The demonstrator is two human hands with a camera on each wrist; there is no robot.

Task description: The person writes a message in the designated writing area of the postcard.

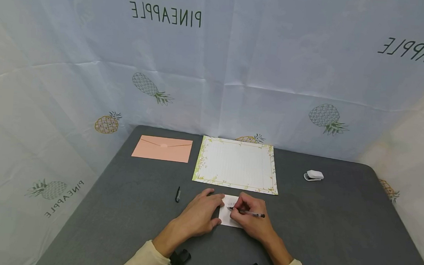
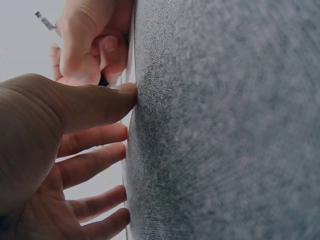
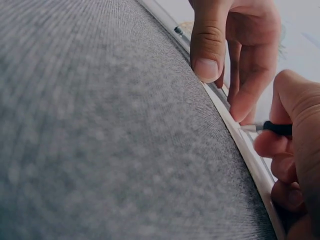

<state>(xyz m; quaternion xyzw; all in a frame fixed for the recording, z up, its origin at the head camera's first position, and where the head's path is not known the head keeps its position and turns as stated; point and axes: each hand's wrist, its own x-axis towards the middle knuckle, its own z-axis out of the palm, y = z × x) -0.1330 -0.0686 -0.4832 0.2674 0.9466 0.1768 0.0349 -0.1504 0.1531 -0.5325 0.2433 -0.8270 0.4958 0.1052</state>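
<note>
A small white sheet of paper lies on the dark grey table, with a few marks near its top. My right hand pinches a pen and rests over the sheet's right part. In the right wrist view, the pen's pale tip comes down right at the paper. On the sheet's left edge sits my left hand, its fingers spread and relaxed. The left wrist view has its thumb pressing the near edge, with the fingertips along the surface beyond. My right hand hides part of the sheet.
A black pen cap lies left of my left hand. Behind the hands is a large lined sheet with a floral border. A peach envelope lies at the back left, and a small white stapler at the back right. A pineapple-print curtain hangs behind.
</note>
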